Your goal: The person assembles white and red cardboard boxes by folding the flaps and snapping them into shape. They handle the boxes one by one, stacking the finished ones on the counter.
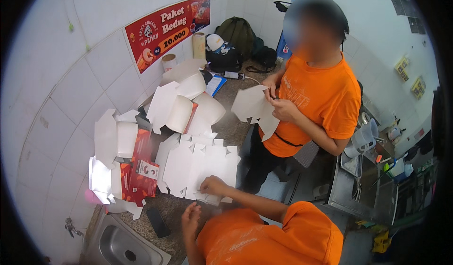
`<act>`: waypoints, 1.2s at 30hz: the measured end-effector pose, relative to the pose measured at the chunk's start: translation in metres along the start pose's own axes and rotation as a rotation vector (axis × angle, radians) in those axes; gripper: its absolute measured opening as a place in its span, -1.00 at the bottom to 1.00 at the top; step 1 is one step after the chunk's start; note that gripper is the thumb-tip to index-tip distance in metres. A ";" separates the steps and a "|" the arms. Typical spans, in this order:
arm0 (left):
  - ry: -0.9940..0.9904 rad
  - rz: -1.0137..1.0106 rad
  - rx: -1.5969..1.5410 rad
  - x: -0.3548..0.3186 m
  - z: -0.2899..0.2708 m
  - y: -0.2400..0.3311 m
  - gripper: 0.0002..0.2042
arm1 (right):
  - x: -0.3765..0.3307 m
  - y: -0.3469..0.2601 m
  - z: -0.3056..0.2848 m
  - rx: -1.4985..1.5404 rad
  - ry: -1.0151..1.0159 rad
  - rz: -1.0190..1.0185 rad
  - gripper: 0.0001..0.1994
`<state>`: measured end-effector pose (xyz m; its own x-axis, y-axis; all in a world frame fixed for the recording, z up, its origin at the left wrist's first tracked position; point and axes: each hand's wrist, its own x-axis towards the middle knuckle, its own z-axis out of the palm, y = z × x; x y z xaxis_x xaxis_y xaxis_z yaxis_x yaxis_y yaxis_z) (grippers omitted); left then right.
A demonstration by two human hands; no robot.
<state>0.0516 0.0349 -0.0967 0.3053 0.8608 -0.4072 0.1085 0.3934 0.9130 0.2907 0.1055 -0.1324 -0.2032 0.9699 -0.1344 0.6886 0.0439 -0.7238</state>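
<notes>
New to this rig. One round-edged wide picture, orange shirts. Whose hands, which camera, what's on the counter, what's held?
There is no machine: a person works bare-handed. The single picture comes from the left of two fisheye cameras on their head, so straight edges bend near the rim. The orange shirt at the bottom is the wearer's. Their right hand is at some flat white cardboard sheets; whether it grips one is unclear. Their left hand is close by, holding nothing I can make out. The counter also bears a dark phone and shaped white boxes. A co-worker holds a white cardboard piece.
</notes>
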 end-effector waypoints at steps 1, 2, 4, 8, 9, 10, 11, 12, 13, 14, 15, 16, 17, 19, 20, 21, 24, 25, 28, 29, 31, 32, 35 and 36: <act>-0.028 -0.033 -0.012 0.005 0.001 0.005 -0.54 | 0.000 0.003 -0.007 0.045 0.078 -0.036 -0.79; -0.071 -0.029 -0.021 0.011 0.008 0.010 -0.51 | -0.004 0.006 -0.014 0.069 0.175 0.035 -0.79; -0.128 -0.020 -0.040 0.023 0.024 0.030 -0.44 | -0.016 -0.034 -0.049 0.127 0.351 0.154 -0.79; -0.032 0.020 -0.396 0.032 0.061 0.082 -0.28 | -0.057 -0.105 -0.060 0.318 0.376 0.031 -0.83; 0.070 -0.027 -0.403 0.042 0.066 0.081 -0.22 | -0.061 -0.113 -0.050 0.113 0.427 -0.034 -0.81; 0.172 -0.074 -0.409 0.047 0.069 0.080 -0.17 | -0.064 -0.114 -0.051 0.197 0.331 -0.045 -0.81; 0.187 0.006 -0.480 0.046 0.064 0.079 -0.16 | -0.068 -0.117 -0.053 0.281 0.235 -0.056 -0.80; 0.205 0.087 -0.550 0.043 0.054 0.084 -0.15 | -0.069 -0.127 -0.061 0.365 0.137 -0.069 -0.79; 0.229 0.171 -0.613 0.038 0.041 0.089 -0.15 | -0.073 -0.144 -0.086 0.465 -0.021 -0.066 -0.72; 0.285 0.155 -0.557 0.032 0.030 0.089 -0.17 | -0.070 -0.130 -0.086 0.391 0.171 -0.239 -0.68; 0.342 0.146 -0.492 0.023 0.017 0.086 -0.19 | -0.067 -0.116 -0.087 0.318 0.369 -0.415 -0.63; 0.408 0.132 -0.441 0.015 0.002 0.080 -0.21 | -0.063 -0.114 -0.108 0.009 0.488 -0.396 -0.50; 0.370 0.178 -0.346 0.010 -0.016 0.075 -0.24 | -0.058 -0.110 -0.126 -0.115 0.640 -0.314 -0.42; 0.299 0.270 -0.164 0.001 -0.046 0.067 -0.30 | -0.050 -0.125 -0.160 0.037 0.760 -0.102 -0.43; 0.427 0.256 -0.135 0.004 -0.050 0.066 -0.30 | -0.049 -0.120 -0.160 0.221 0.593 -0.058 -0.47; 0.563 0.239 -0.117 0.012 -0.051 0.069 -0.29 | -0.048 -0.115 -0.162 0.389 0.409 -0.017 -0.51; 0.635 0.483 -0.334 0.020 -0.049 0.135 -0.25 | -0.047 -0.130 -0.156 0.465 0.247 -0.113 -0.67; 0.758 0.523 -0.251 0.031 -0.051 0.125 -0.20 | -0.049 -0.134 -0.143 0.430 0.312 -0.223 -0.66; 0.248 0.586 0.035 0.001 -0.012 0.113 -0.33 | -0.051 -0.190 -0.125 0.417 0.062 -0.318 -0.54; 0.164 0.585 -0.041 -0.010 -0.001 0.107 -0.36 | -0.047 -0.190 -0.116 0.585 -0.227 -0.517 -0.28; 0.127 0.519 -0.195 -0.033 -0.004 0.087 -0.41 | -0.051 -0.198 -0.103 0.458 -0.270 -0.582 -0.14; 0.144 0.462 -0.263 -0.040 -0.017 0.080 -0.43 | -0.052 -0.198 -0.100 0.396 -0.268 -0.617 -0.06; 0.185 0.365 -0.545 -0.080 -0.012 0.150 -0.47 | -0.053 -0.195 -0.099 -0.099 -0.208 -0.713 -0.06; 0.162 0.348 -0.652 -0.087 -0.006 0.179 -0.47 | -0.056 -0.192 -0.100 -0.326 -0.148 -0.723 -0.07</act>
<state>0.0388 0.0321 0.1022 0.0709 0.9872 -0.1430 -0.5660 0.1579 0.8091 0.2394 0.0667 0.0817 -0.7505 0.6340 0.1868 0.5151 0.7381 -0.4357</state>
